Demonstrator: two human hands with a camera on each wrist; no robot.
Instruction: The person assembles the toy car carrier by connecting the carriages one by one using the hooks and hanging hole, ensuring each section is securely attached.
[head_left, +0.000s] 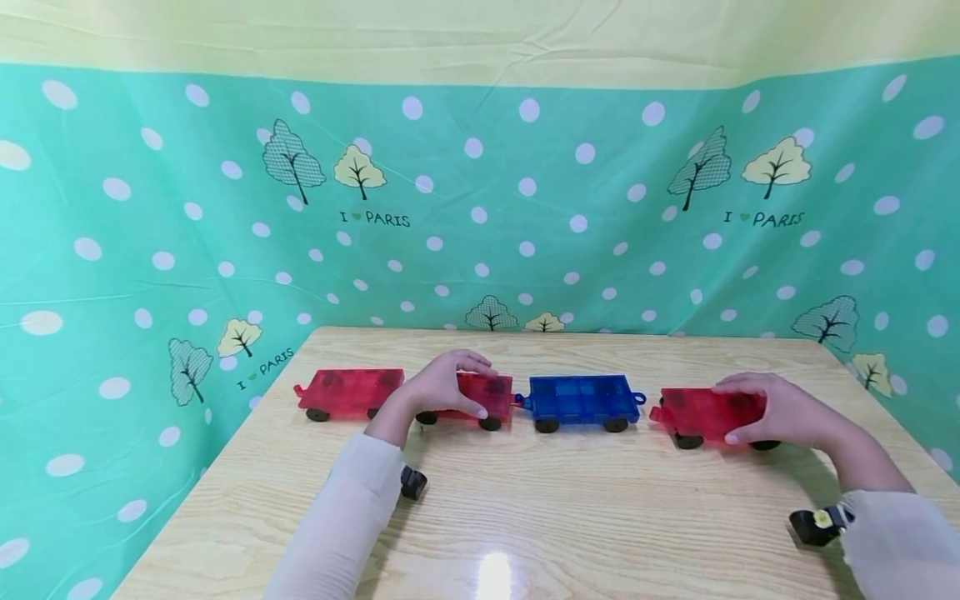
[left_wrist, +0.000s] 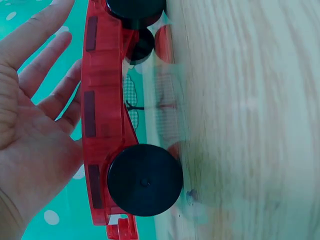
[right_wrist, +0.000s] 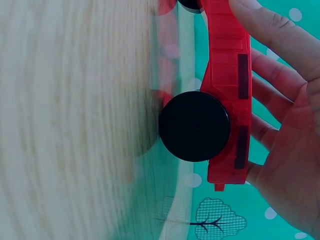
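Note:
My left hand is spread over a red toy train car. In the left wrist view, its fingers are loosely extended beside the red car, with index fingertip and visible thumb apart from it. At the right, my right hand holds another red toy train car, thumb on the near side and fingers at the far side. The thumb overlaps this red car in the right wrist view. Between them stands a blue toy train car, its left end meeting the middle red car; its right loop is slightly apart from the right car's hook.
A third red train car stands at the left, its right end hidden behind my left wrist. All the cars stand on a light wooden table. Behind it hangs a green dotted cloth. Black wrist devices hang below both sleeves.

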